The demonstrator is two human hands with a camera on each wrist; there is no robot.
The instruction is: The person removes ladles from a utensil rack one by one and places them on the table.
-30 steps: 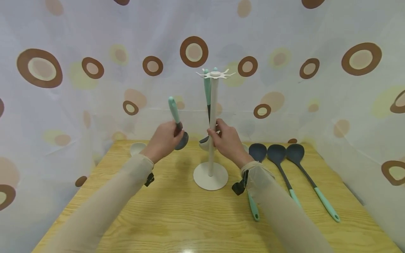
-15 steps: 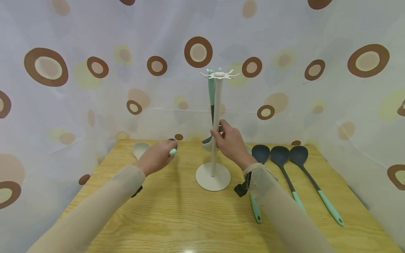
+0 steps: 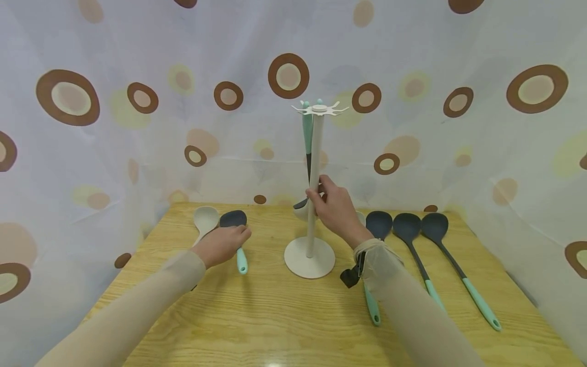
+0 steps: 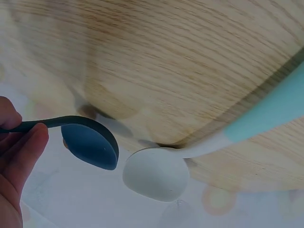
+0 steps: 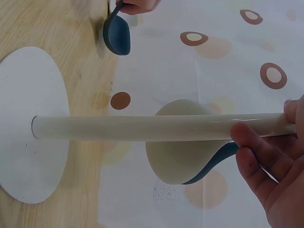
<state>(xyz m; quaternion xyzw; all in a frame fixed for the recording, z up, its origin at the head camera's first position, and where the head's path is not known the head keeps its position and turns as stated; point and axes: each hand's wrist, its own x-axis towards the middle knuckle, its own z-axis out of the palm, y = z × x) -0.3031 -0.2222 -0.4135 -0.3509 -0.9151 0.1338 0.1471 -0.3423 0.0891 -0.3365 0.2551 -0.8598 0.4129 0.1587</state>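
My left hand [image 3: 221, 246] pinches the dark neck of a ladle [image 4: 90, 142], whose mint handle end [image 3: 242, 261] points toward me in the head view. Its bowl sits low at the left back of the table, right beside a white ladle [image 4: 156, 175] with a mint handle. My right hand [image 3: 337, 206] grips the pole of a white utensil stand [image 3: 316, 163] around mid-height, fingertips against the pole in the right wrist view. Behind the pole hangs a mint-handled utensil [image 3: 308, 135] from the stand's hooked top. A pale bowl [image 5: 185, 161] and a dark rim show there too.
Several dark utensils with mint handles lie on the right of the wooden table [image 3: 284, 326], including one turner-like piece [image 3: 435, 227] at the far right. Another pale bowl [image 3: 361, 218] is mostly hidden behind the right wrist. A patterned curtain [image 3: 183, 51] surrounds the back and sides.
My left hand has carried the dark ladle left and down, from near the stand to beside the white ladle. The right hand stays on the pole; the view has shifted slightly.
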